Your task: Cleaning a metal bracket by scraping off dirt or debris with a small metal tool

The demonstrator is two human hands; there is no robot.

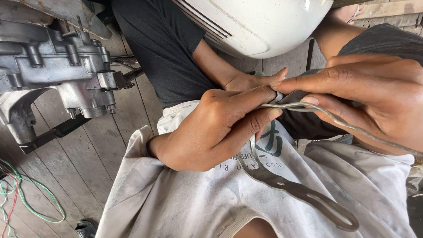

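Item: grey cable [348,125], pinched at its end between both hands at scene centre, trailing off right. Left hand [211,132]: closed around a flat slotted metal bracket [304,194], fingertips pressed on the cable. Right hand [374,97]: fingers extended, closed on the cable end. Cable end is judged not yet seated. Engine casing [57,66] is set far left; another person's hand [251,81] rests beyond.

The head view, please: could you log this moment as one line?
left hand: pinches cable end | right hand: holds cable | flat metal bracket: on lap | engine casing: at left
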